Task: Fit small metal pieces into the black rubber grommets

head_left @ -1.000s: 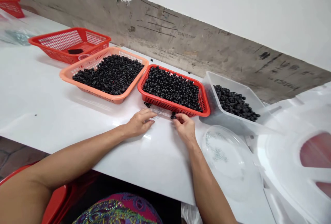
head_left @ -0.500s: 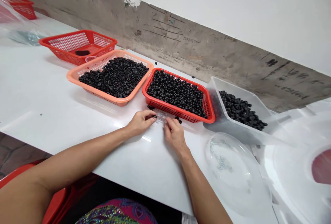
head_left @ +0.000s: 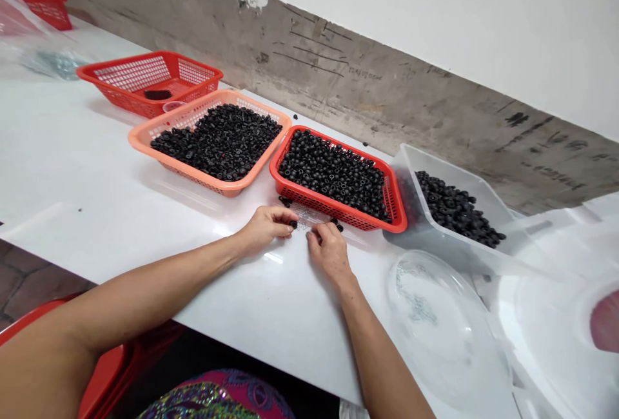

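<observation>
1. Hands rest low over the tabletop point(head_left: 72, 161), close together with the fingers curled, not spread.
2. Left hand point(head_left: 265, 229) pinches a black ring point(head_left: 293, 224) at its fingertips.
3. Right hand point(head_left: 329, 253) has its fingertips closed on two black rings point(head_left: 337, 226), a little to the right of the left hand's ring.
4. Between the hands, a clear strip point(head_left: 305, 219) lies on the tabletop, with markings too small to tell.
5. Just behind the hands sits a red basket point(head_left: 329, 205) full of black rings, with a few loose rings point(head_left: 285, 202) beside its near corner.
6. Just left of it, an orange basket point(head_left: 139, 138) holds a heap of smaller black rings.
7. Farther left, a second red basket point(head_left: 120, 93) holds a small clear cup point(head_left: 173, 106) and a dark lump point(head_left: 157, 94).
8. To the right, a clear tub point(head_left: 411, 174) holds more black rings, and a clear round lid point(head_left: 435, 322) with grey specks lies in front of it.
9. A stained concrete wall point(head_left: 338, 84) runs along the tabletop's far edge.
</observation>
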A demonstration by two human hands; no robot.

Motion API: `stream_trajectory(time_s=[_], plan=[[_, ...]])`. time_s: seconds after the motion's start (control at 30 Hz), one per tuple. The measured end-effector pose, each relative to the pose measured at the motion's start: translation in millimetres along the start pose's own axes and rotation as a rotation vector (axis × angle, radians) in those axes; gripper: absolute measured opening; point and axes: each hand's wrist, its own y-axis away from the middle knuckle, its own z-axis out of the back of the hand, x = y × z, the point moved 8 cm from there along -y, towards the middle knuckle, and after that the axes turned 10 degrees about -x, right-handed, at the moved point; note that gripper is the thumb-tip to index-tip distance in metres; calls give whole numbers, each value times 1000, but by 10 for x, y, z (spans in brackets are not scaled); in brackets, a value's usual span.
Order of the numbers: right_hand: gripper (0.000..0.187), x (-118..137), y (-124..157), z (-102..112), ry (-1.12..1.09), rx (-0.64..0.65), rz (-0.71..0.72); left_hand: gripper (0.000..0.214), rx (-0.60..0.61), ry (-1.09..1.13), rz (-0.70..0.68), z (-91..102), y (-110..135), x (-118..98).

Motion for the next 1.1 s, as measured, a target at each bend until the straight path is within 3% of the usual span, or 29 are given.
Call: stream_trajectory(time_s=[0.23, 0.33, 0.4, 0.53, 0.67, 0.8, 1.1], plan=[[18, 38, -10, -21, 51, 40, 41, 29, 46, 131, 74, -32, 13, -4], [16, 34, -14, 31, -20, 22, -9, 27, 93, 185, 132, -69, 29, 8], [14, -17, -16, 85, -207, 17, -140, 25, 127, 204, 172, -98, 46, 28], [17, -70, 46, 87, -808, 94, -524, 25, 174, 184, 242, -159, 101, 104], [21, 88, 81, 67, -1123, 169, -642, 25, 221, 183, 286, -234, 174, 175], [23, 152, 120, 1, -1122, 228, -660, 25, 225, 184, 296, -251, 200, 206], [23, 74, 154, -46, -1094, 211, -684, 26, 252, 184, 320, -272, 235, 189]])
